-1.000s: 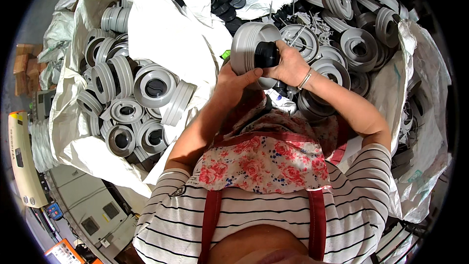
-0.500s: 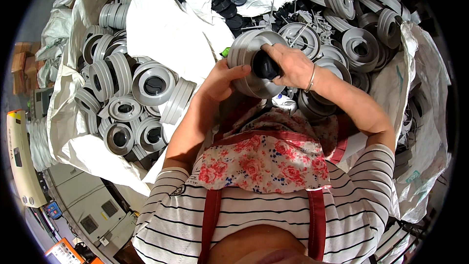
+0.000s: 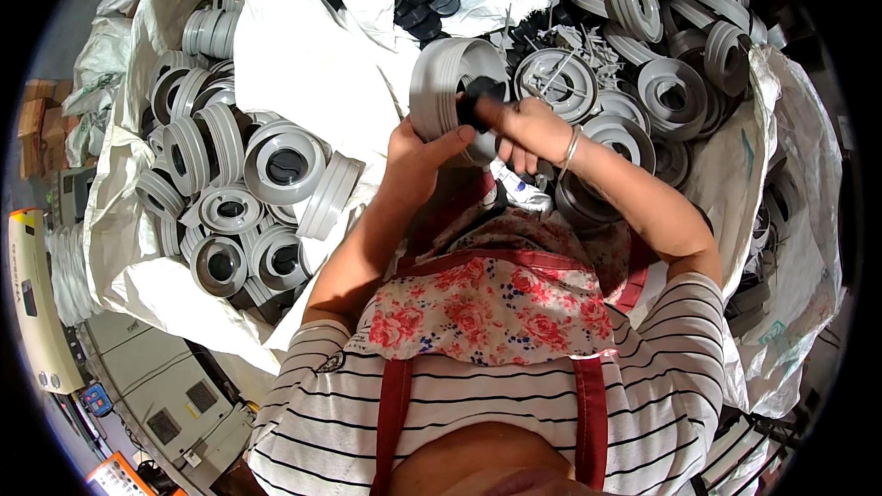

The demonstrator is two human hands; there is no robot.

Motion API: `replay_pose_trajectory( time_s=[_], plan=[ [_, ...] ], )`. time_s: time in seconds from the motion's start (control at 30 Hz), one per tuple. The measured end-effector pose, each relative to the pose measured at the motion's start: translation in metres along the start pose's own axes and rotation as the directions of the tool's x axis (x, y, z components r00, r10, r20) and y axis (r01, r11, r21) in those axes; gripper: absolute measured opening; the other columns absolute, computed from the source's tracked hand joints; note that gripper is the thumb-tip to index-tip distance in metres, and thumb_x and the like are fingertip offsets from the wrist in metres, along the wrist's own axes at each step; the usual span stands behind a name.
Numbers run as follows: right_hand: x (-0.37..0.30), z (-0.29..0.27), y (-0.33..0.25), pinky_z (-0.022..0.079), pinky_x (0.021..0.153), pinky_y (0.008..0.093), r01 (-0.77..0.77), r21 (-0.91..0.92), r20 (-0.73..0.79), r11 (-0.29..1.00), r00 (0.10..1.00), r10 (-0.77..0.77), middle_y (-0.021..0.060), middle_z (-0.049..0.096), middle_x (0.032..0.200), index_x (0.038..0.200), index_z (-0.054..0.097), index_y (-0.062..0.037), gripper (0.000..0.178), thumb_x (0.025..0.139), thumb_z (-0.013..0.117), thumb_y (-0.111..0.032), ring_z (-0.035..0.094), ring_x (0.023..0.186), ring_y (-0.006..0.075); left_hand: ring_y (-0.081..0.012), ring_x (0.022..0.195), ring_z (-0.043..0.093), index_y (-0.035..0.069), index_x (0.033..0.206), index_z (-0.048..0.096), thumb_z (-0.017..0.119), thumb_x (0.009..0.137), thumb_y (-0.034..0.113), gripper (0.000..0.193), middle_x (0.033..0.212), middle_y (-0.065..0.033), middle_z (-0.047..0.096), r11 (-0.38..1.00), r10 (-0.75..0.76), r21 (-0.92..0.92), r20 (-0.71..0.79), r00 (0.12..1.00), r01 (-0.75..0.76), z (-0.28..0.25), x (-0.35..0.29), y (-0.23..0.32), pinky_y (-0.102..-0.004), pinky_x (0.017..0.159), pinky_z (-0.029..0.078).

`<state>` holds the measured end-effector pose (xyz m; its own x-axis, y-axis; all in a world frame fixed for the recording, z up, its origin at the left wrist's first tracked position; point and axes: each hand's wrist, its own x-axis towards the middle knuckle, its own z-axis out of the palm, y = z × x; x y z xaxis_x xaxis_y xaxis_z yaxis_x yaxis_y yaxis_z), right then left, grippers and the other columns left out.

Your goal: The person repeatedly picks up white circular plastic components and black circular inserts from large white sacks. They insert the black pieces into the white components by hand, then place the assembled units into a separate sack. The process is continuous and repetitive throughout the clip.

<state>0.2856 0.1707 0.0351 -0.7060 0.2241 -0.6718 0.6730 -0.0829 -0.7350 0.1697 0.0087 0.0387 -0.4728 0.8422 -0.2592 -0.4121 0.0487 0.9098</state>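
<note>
A grey ribbed plastic ring is tilted on its side in front of me. My left hand grips it from the left and below, thumb over its lower rim. At the ring's open side, my right hand has its fingers at a black round plastic part. The right fingers are partly smeared by motion. Close by on the right lies a loose grey ring with spokes, with thin grey sprue scraps beside it.
On the left a white woven sack holds several grey rings with black centres. Black caps lie at the back on white sacking. More grey rings fill a sack on the right. A grey machine cabinet stands lower left.
The held ring has moved slightly left and up and turned more onto its side. My right hand has shifted lower, with its fingers still at the black part.
</note>
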Motion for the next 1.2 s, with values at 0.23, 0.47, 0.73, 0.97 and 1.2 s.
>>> replay_pose_trajectory(
  time_s=[0.23,0.47,0.73,0.97,1.2],
  plan=[
    [0.002,0.006,0.002,0.050,0.076,0.0288,0.425,-0.354,-0.306,0.833,0.789,-0.532,0.0132,0.065,0.091,0.106,0.055,0.0026,0.060,0.064,0.081,-0.032,0.062,0.083,0.0167,-0.0199,0.086,0.062,-0.007,0.111,0.054,0.068,0.078,0.008,0.039,0.098,-0.0130,0.063,0.995,-0.051,-0.078,0.065,0.997,0.056,0.003,-0.001,0.011,-0.0306,0.077,0.051],
    [-0.012,-0.001,-0.008,0.048,0.082,0.0382,0.439,-0.669,-0.196,0.600,0.674,-0.712,0.0176,0.049,0.102,0.121,0.046,-0.0013,0.074,0.060,0.080,-0.023,0.055,0.092,0.0356,-0.0216,0.091,0.062,-0.009,0.113,0.051,0.068,0.078,0.009,0.043,0.101,-0.0145,0.061,0.933,-0.094,-0.338,0.097,0.991,0.122,-0.005,0.003,0.008,-0.0337,0.080,0.051],
    [-0.026,-0.007,-0.016,0.049,0.079,0.0387,0.473,-0.877,0.214,0.089,0.549,-0.808,0.0154,0.049,0.103,0.126,0.040,-0.0081,0.074,0.061,0.076,-0.011,0.054,0.093,0.0355,-0.0235,0.092,0.062,-0.009,0.115,0.050,0.066,0.080,0.009,0.042,0.104,-0.0152,0.061,0.950,-0.178,-0.225,0.184,0.967,0.218,-0.013,0.006,0.021,-0.0357,0.082,0.051],
    [-0.020,-0.010,0.000,0.048,0.080,0.0397,0.549,-0.810,0.130,0.206,0.510,-0.850,0.0162,0.049,0.103,0.130,0.037,-0.0059,0.079,0.062,0.077,-0.016,0.053,0.096,0.0351,-0.0224,0.091,0.062,-0.007,0.116,0.050,0.064,0.080,0.005,0.040,0.104,-0.0135,0.061,0.946,-0.110,-0.283,0.167,0.980,0.155,-0.004,0.003,0.008,-0.0349,0.082,0.051],
    [-0.015,0.008,-0.017,0.050,0.044,0.0290,0.182,0.002,-0.245,0.983,0.953,-0.176,0.0122,0.060,0.070,0.094,0.056,0.0070,0.044,0.074,0.074,-0.028,0.061,0.053,0.0180,-0.0196,0.084,0.064,-0.005,0.110,0.053,0.067,0.077,0.004,0.037,0.096,-0.0117,0.064,1.000,0.003,0.006,0.067,0.998,-0.003,0.007,-0.003,0.004,-0.0312,0.075,0.053]
  ],
)
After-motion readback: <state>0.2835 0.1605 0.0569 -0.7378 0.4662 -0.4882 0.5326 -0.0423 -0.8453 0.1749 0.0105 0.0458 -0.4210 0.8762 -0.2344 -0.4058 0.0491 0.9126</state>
